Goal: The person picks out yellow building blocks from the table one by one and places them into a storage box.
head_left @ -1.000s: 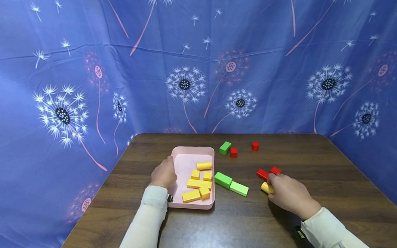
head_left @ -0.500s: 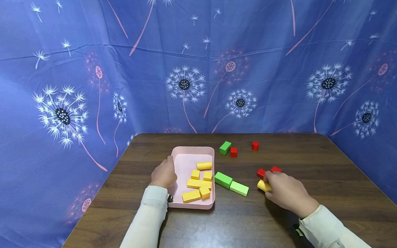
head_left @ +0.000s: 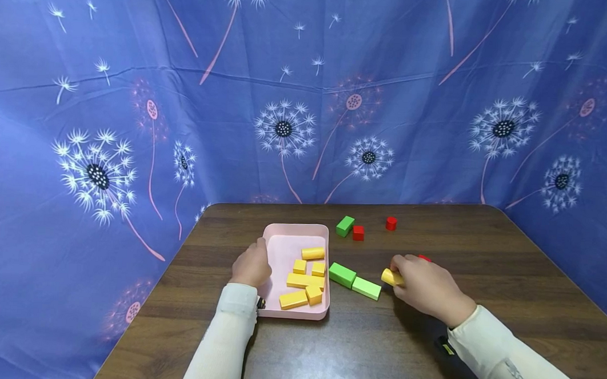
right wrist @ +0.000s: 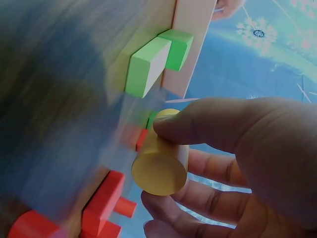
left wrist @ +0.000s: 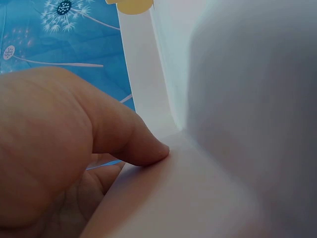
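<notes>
My right hand (head_left: 429, 289) pinches a yellow cylinder block (head_left: 391, 277) above the table, to the right of a light green block (head_left: 367, 288). In the right wrist view, the thumb lies on top of the cylinder (right wrist: 159, 171) and the fingers curl beneath it. On the left, my left hand (head_left: 251, 264) grips the side wall of a pink tray (head_left: 281, 251). Its thumb (left wrist: 141, 146) presses the wall from inside, with fingers partly visible outside. Several yellow blocks lie in the tray, among them a long bar (head_left: 305, 281) and another cylinder (head_left: 313, 253).
A darker green block (head_left: 342, 275) stands beside the tray's right wall, end to end with the light green one. Farther back are a green block (head_left: 345, 226), a red cube (head_left: 358, 233) and a red cylinder (head_left: 391, 223). More red blocks (right wrist: 103, 203) sit behind my right hand.
My right hand has carried the yellow cylinder leftward, away from its spot near the red blocks and closer to the light green block. The left hand and tray hold still.
</notes>
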`<state>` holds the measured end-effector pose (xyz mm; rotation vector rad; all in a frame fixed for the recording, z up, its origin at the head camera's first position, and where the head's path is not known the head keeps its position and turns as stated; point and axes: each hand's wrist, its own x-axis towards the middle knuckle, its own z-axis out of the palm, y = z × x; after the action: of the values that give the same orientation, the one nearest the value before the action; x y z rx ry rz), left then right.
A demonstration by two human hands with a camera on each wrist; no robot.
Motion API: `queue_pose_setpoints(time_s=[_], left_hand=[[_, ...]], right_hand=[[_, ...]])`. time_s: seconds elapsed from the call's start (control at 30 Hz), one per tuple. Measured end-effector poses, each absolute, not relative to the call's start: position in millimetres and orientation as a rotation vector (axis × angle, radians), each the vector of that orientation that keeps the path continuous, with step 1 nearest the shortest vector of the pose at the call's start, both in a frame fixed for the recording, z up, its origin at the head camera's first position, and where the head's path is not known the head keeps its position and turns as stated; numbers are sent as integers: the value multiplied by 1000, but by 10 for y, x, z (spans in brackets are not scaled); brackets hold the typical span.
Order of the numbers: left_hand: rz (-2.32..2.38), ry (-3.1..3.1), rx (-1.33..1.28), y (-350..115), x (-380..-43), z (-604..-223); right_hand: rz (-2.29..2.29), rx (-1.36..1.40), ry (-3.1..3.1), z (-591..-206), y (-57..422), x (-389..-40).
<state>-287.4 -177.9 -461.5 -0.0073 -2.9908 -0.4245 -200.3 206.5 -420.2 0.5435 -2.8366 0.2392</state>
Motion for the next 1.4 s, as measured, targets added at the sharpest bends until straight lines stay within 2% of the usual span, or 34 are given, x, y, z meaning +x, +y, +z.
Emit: queue_pose_setpoints(time_s=[1.4], left_hand=[[-431,-3027,39,-1766,-2873,-4598]], right_hand=[[421,720,-2821,-4094,1200,-2114]])
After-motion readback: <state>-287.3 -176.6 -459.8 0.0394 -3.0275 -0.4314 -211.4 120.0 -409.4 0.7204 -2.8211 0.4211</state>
